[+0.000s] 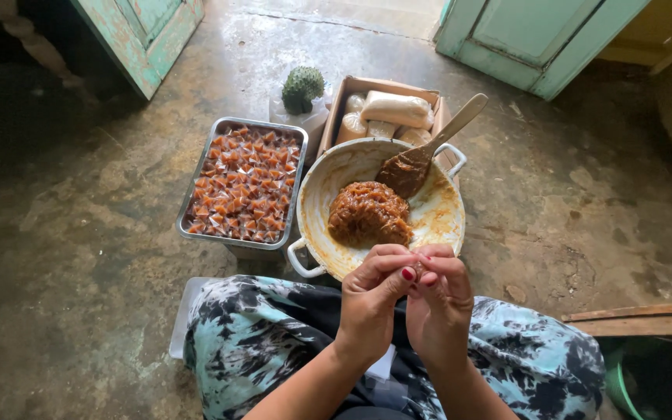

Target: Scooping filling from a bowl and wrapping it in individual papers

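My left hand (372, 299) and my right hand (439, 299) are raised together over my lap, fingertips pressed against each other. Between them I pinch something very small; it is almost wholly hidden by my fingers, so I cannot tell what it is. Both hands are closed narrow around it, the left thumb with its red-painted nail lying against the right fingers.

Just beyond my fingertips sits a wide white enamel pan (328, 183) with two loop handles, its inner wall smeared orange-brown. In its middle lies a mound of sticky brown paste (369, 214). A wooden spatula (429, 152) leans in the pan, its blade coated in the same paste and its handle sticking out over the far rim.

Left of the pan, touching it or nearly so, is a rectangular metal tray (196, 183) filled with many small brown wrapped sweets (244, 183). Behind the pan stands an open cardboard box (349, 87) holding pale plastic-wrapped packs (397, 109). Just left of the box rests a green knobbly fruit (302, 87) on a clear bag.

Everything sits on a stained concrete floor (95, 233). My knees are covered by black, white and pale blue patterned cloth (258, 334). Peeling green doors (145, 31) stand at the far corners, and a wooden edge (647, 319) shows at my right.
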